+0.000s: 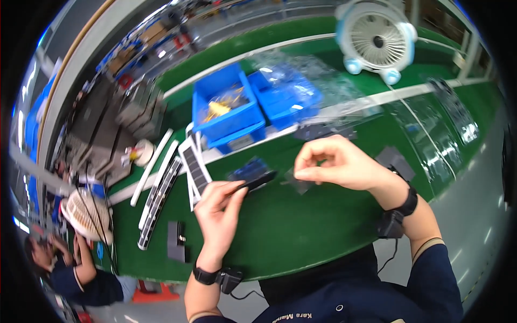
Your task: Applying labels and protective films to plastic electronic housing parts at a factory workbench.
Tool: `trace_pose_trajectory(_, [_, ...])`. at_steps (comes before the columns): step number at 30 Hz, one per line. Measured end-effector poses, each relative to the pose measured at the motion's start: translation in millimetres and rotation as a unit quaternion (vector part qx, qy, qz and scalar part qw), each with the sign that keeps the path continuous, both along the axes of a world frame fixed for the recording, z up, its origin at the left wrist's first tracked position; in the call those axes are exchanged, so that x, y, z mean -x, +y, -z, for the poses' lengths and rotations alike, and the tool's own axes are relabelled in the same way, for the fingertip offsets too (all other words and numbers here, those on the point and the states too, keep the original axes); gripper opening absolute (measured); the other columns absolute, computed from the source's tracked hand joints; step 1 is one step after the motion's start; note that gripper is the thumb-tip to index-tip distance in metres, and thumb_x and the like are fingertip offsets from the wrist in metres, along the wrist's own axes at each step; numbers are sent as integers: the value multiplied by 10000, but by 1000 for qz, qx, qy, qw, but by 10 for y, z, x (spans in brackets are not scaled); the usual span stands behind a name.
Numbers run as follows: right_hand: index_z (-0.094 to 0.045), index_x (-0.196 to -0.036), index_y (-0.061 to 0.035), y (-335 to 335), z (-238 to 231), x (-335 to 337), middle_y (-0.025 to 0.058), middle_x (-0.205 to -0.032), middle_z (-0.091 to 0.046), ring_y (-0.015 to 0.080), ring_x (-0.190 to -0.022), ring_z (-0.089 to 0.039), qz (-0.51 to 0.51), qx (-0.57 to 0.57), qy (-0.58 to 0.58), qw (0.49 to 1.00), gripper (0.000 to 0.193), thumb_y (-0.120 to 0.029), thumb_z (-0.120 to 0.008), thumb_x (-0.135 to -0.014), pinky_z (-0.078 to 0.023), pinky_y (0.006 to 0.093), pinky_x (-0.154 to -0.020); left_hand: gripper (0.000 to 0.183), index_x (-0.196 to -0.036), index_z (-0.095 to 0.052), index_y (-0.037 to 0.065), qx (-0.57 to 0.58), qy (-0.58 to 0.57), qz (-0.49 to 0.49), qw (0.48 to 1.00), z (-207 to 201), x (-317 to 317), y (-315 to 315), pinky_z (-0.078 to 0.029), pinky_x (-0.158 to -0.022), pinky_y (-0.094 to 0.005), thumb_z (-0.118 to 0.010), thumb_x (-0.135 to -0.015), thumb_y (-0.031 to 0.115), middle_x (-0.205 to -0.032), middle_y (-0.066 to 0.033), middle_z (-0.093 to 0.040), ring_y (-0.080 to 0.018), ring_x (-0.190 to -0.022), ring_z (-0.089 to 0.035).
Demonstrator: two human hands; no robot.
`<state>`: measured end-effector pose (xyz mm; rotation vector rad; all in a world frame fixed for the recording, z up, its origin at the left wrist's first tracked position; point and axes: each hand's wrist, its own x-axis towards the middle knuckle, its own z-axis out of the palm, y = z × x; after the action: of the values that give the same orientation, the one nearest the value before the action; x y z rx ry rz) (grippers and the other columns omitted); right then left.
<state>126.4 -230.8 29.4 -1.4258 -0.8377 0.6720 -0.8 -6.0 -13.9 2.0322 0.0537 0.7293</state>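
Observation:
My left hand (218,207) pinches the end of a short, narrow black strip (261,181) between thumb and fingers, held over the green table. To its right, my right hand (342,164) has its thumb and forefinger closed on a small, thin, see-through piece of film (300,184), which is blurred. The strip and the film are apart. Just beyond the strip lies a dark blue, shiny flat piece (251,169), partly covered by it. A black block-shaped part (176,241) with small metal pins rests on the table left of my left hand.
Beyond my hands stand a blue bin (202,107) with yellow parts and a second blue bin (285,110) under clear plastic bags (323,75). White and black strips (160,203) lie at left. A fan (378,42) stands far right; another person (81,274) sits at left.

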Motion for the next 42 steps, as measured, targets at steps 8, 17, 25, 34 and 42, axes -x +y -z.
trace_pose_trajectory(8, [-659,-810,-32,237,92,296,-25,-687,-618,19,-640,-545,-35,79,-6,996,139,-167,-682,-836,-422,181,-524,320,-1005,-631,-1,28,-67,112,991,105,139,-140,-563,-693,-271,-721,-707,-77,-862,-113,-679,-194,-797,-680])
trace_pose_trajectory(17, [-652,-800,-33,187,100,304,0,-674,-630,34,-635,-573,-85,57,11,995,127,-153,-670,-838,-438,190,-515,308,-951,-594,3,-45,-113,162,979,93,172,-204,-569,-659,-272,-720,-692,-106,-849,-127,-691,-248,-814,-697])
trace_pose_trajectory(25, [-659,-860,5,158,93,303,-3,-713,-631,5,-641,-547,-104,62,-18,993,91,-82,-675,-841,-428,156,-514,307,-922,-551,-14,-23,-133,192,972,131,185,-234,-592,-695,-347,-706,-690,-142,-805,-140,-669,-285,-814,-692])
trace_pose_trajectory(34, [-659,-834,3,156,59,284,29,-714,-652,41,-640,-577,-119,65,-18,991,107,-103,-674,-829,-451,196,-545,330,-916,-533,-8,-41,-146,196,969,145,185,-228,-601,-709,-400,-702,-674,-158,-762,-135,-652,-260,-760,-691])
trace_pose_trajectory(42, [-656,-804,5,154,65,282,61,-713,-669,80,-641,-612,-126,60,0,990,103,-96,-662,-816,-480,235,-580,325,-905,-529,4,-55,-154,196,967,158,194,-220,-603,-681,-372,-705,-675,-146,-758,-130,-654,-266,-743,-693])
